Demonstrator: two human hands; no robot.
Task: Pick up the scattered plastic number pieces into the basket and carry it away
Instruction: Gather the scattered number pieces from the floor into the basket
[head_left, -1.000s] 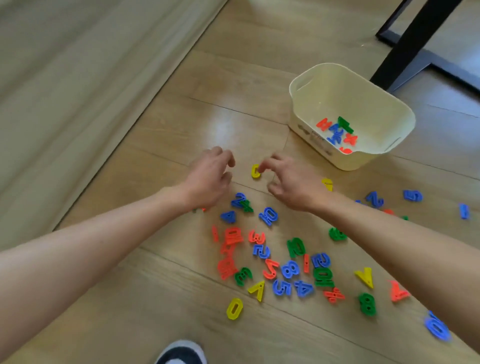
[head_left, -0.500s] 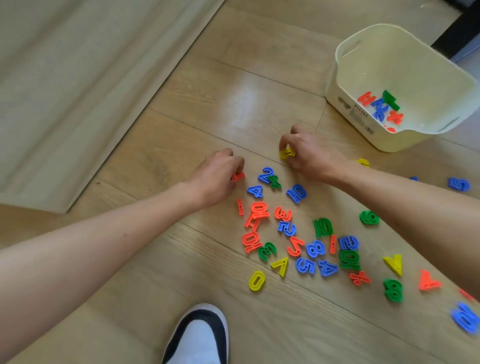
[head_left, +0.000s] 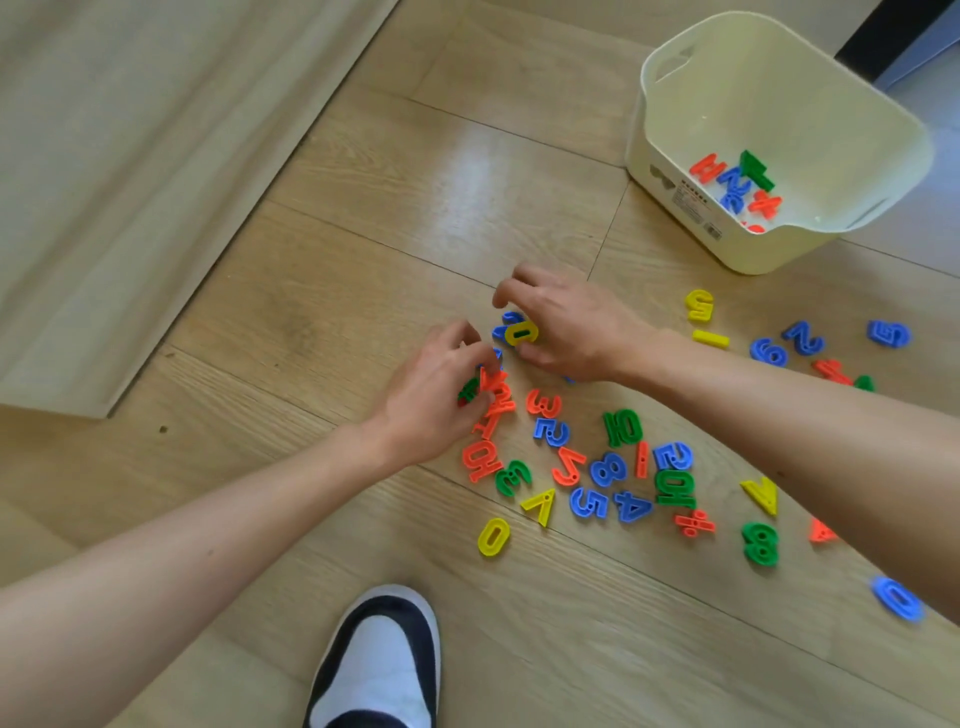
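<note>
Several coloured plastic number pieces (head_left: 605, 470) lie scattered on the wooden floor. A cream plastic basket (head_left: 691, 218) stands at the upper right with a few red, blue and green pieces inside. My right hand (head_left: 563, 322) pinches a yellow piece (head_left: 521, 333) just above a blue piece. My left hand (head_left: 434, 395) is closed on a red piece (head_left: 491, 382), with a green piece partly hidden under its fingers. Both hands sit at the left end of the pile.
A pale curtain or mat (head_left: 130, 156) covers the floor at upper left. My shoe (head_left: 376, 665) is at the bottom centre. More pieces (head_left: 802, 340) lie right of my right forearm. A dark furniture leg (head_left: 878, 31) stands behind the basket.
My right hand lifted the yellow piece and drew it back toward the pile. My left hand closed on the red piece. The view shifted, so the basket sits further right.
</note>
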